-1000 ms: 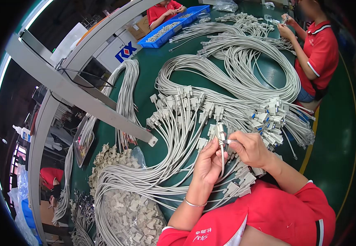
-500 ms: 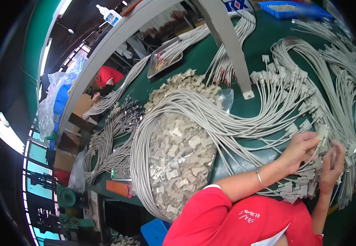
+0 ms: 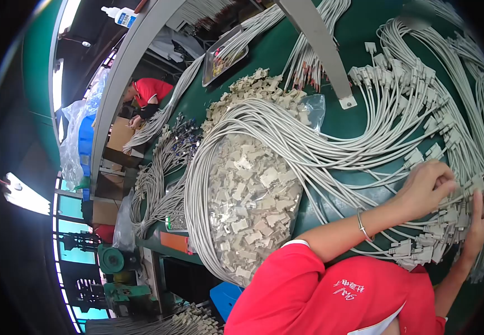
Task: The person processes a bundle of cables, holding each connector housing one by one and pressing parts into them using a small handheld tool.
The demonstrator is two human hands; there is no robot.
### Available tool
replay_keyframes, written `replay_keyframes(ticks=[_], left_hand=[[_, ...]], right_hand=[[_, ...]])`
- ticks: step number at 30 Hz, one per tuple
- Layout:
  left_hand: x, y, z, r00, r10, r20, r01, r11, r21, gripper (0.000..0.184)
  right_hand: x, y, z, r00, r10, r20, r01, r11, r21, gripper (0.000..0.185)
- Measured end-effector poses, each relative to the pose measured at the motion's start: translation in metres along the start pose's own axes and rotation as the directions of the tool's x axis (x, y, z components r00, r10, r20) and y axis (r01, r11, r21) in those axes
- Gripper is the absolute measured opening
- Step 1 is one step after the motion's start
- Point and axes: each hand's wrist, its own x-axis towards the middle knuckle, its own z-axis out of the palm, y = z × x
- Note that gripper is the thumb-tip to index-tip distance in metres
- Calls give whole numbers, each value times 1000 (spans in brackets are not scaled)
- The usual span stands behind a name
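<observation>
My left hand [image 3: 429, 190], with a bracelet at the wrist, has its fingers curled together in a pinch. Anything between those fingertips is hidden. To its right, my right hand [image 3: 482, 215] grips a pale cable connector [image 3: 472, 186] between thumb and fingers, at the connector's upper end. Both hands are above a dense bunch of grey cables [image 3: 479, 134] with beige plug ends. More plug ends [image 3: 420, 254] lie in a pile below my left wrist.
A long bundle of grey cables [image 3: 197, 190] curves around a clear bag of beige connector shells [image 3: 253, 195]. A grey metal post [image 3: 320, 50] stands on the green table. Behind are a metal tray [image 3: 208, 70] and a person in red [image 3: 151, 92]. An orange box [image 3: 175, 242] lies left.
The view has shifted, so the table appears farther right and higher. Both hands have moved right over the cables. My right hand, blurred before, now has its fingers on a connector.
</observation>
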Motion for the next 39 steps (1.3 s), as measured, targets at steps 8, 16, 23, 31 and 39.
replay_keyframes(ticks=[8,16,23,31,39], left_hand=[[4,-34,-13,988,118,-104,3,646,763,29],[7,-35,-17,987,156,-46,-55,589,806,39],[12,-25,-34,975,173,-141,-17,687,726,11],[-3,-4,-35,999,-38,13,5,436,900,26],[-5,-16,-45,994,-53,-100,108,713,693,30]], right_hand=[[-5,-14,6,944,276,179,-245,954,-175,38],[-6,-45,27,999,-23,-43,23,1000,-14,33],[-6,-47,17,992,127,19,-127,991,37,27],[-9,-46,16,995,99,2,-99,991,89,24],[-9,-37,19,986,-17,-165,44,986,160,20]])
